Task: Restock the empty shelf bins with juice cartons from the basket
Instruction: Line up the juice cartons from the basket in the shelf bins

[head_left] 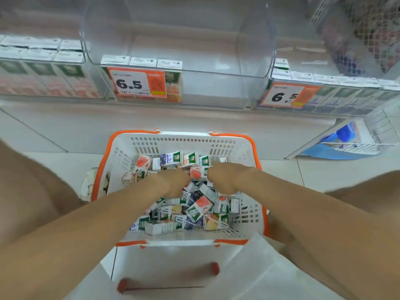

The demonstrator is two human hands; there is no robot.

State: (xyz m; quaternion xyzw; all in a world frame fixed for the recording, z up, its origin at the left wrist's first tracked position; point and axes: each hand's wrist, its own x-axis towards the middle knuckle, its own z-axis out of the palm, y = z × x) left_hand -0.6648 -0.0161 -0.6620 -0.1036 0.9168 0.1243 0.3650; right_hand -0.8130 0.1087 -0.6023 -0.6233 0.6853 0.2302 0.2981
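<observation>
Both of my hands are down inside the basket (pixel 249 152), which sits on the floor directly below the shelf. My left hand (pixel 171 184) is curled, knuckles up, among the loose juice cartons (pixel 194 210); my right hand (pixel 225 178) is curled the same way just beside it. A red-fronted carton (pixel 196 173) sits between the two hands and touches both. I cannot tell whether either hand has actually closed on it or on anything beneath, since the fingers are hidden under the knuckles.

The cartons lie in a jumbled heap, mixed by flavour, tilted every way. The clear middle bin (pixel 216 87) on the shelf holds only a few cartons at its left end, behind the price tag (pixel 136 84); the rest of it is bare. The bins on either side look stocked.

Risks, in my judgement:
- Mixed flavours (red, blue and yellow fronts share the pile) could put the wrong kind in the bin.
- A handful gathered from a loose heap may shed cartons on the lift to the shelf.
- Squeezing soft cartons too hard could dent them.
- The bin's raised front lip could catch a carton brought in too low.
</observation>
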